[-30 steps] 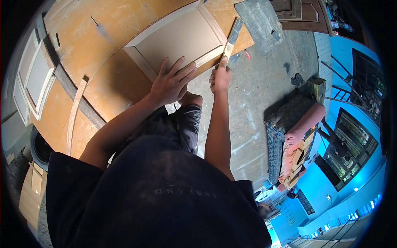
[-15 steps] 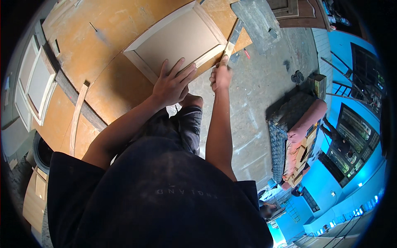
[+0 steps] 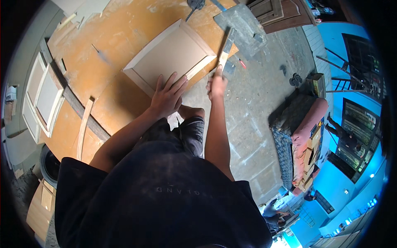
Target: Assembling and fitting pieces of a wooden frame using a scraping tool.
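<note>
A framed panel door (image 3: 169,56) of pale board lies flat on the orange plywood bench (image 3: 124,25). My left hand (image 3: 167,97) presses down on its near corner with the fingers spread. My right hand (image 3: 216,84) is closed around the handle of a long flat tool (image 3: 225,49), whose blade lies along the panel's right edge. A grey sheet (image 3: 244,25) lies on the bench just beyond the tool's tip.
Two more framed panels (image 3: 41,97) lean at the far left. A thin wood strip (image 3: 84,128) rests on the bench's near side. A concrete floor (image 3: 252,107) spreads to the right, with a stack of wood pieces (image 3: 304,140) beside a blue wall.
Both hands stay in place on the panel and the tool. The view has shifted slightly.
</note>
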A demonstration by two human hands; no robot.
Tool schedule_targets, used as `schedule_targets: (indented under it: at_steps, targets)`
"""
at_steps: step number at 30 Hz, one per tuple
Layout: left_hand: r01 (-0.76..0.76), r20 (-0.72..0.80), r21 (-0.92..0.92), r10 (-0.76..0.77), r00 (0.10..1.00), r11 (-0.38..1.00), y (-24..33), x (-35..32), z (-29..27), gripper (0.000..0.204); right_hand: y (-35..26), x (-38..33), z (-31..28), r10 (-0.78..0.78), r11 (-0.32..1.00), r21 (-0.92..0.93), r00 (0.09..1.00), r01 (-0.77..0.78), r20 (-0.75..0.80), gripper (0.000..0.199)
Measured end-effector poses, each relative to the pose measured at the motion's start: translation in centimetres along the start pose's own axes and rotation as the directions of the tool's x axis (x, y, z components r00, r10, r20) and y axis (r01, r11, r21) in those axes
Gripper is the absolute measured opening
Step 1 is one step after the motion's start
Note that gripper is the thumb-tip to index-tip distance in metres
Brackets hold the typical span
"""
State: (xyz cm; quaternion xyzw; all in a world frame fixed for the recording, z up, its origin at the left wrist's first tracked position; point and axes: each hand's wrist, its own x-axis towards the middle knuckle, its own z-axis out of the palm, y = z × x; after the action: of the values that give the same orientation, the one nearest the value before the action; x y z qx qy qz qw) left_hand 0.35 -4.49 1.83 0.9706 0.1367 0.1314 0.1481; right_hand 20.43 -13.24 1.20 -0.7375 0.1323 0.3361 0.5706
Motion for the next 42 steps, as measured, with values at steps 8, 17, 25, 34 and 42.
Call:
schedule_targets:
  at_steps: [8, 17, 25, 34, 42]
  targets:
    - [0.034, 0.022, 0.012, -0.034, 0.999, 0.999, -0.2, 2.9, 0.4, 0.053, 7.7, -3.9, -10.8, -0.026, 0.999, 0.039, 0.997, 0.029, -0.078, 0.058]
    - [0.025, -0.013, 0.095, -0.024, 1.0, 0.995, -2.0, 13.8, 3.7, 0.058, 12.5, -3.3, -19.5, 0.046, 0.999, 0.01, 0.977, -0.045, -0.21, 0.055]
    - [0.353, -0.022, 0.167, -0.355, 0.935, 0.921, -6.2, 17.9, 6.1, 0.061, 5.8, 6.5, -21.0, -0.051, 0.999, -0.022, 0.99, 0.049, -0.131, 0.052]
    - [0.516, -0.002, 0.371, -0.555, 0.832, 0.772, -9.4, 16.5, 2.2, 0.054, 5.2, 11.6, -23.7, -0.011, 0.991, -0.133, 0.994, -0.004, -0.112, 0.054]
    - [0.731, -0.027, 0.34, -0.77, 0.637, 0.592, -13.1, 11.8, -2.1, 0.054, 6.4, 12.2, -25.5, -0.006, 0.977, -0.211, 0.989, -0.025, -0.145, 0.058]
